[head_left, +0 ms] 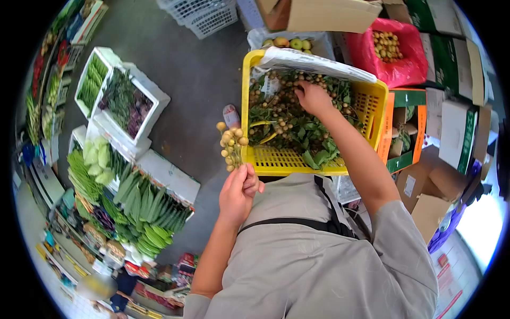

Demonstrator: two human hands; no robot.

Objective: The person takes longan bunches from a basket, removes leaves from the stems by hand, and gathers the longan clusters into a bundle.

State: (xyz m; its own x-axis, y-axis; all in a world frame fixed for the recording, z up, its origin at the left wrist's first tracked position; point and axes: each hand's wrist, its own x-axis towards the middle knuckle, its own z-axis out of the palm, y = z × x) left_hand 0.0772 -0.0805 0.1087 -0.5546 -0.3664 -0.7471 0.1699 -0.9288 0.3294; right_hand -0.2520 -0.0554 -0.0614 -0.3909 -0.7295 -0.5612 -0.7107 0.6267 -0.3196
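Note:
My left hand pinches the stems of a small bunch of round tan longan-like fruit, held upright just left of the yellow basket. Inside the basket lie leafy branches with many similar fruits. My right hand reaches into the basket's upper part, its fingers bent down among the fruit and closed together. What those fingertips grip is too small to make out. A pair of yellow-handled scissors seems to lie on the branches at the basket's left side.
A pink bag with loose fruit stands at the upper right, beside cardboard boxes. Green fruit sits behind the basket. Foam boxes of vegetables stand left on the floor, and a white crate at the top.

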